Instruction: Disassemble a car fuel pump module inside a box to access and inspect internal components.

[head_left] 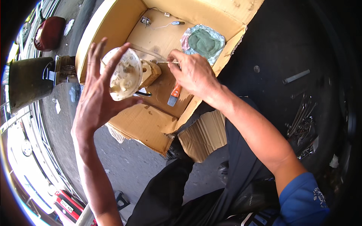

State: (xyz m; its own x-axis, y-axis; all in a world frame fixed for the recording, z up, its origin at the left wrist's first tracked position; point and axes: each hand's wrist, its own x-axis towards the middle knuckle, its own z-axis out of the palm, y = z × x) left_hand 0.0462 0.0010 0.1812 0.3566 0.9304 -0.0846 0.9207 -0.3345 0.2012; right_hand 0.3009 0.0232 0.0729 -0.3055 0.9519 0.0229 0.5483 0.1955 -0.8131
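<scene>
My left hand (96, 92) is wrapped round the edge of a round, yellowed plastic part (126, 75), fingers over the far side and thumb beneath. A tan block-like body (151, 72) joins or sits behind it; where they meet is hidden. From the right, my right hand (194, 71) pinches a thin, light-coloured rod-like tool (166, 62), its tip touching or close to the tan body. Both hands are over an open cardboard box (158, 100). Below my right hand lies an orange-and-grey flat-bladed tool (174, 95) on the cardboard.
Inside the box are a crumpled green-and-white cloth (205, 43), a small wired piece (177, 23) and a small metal part (145, 20). Several wrenches (301, 120) lie on the dark floor at right, near a metal tube (296, 77). A dark bucket (30, 83) stands left.
</scene>
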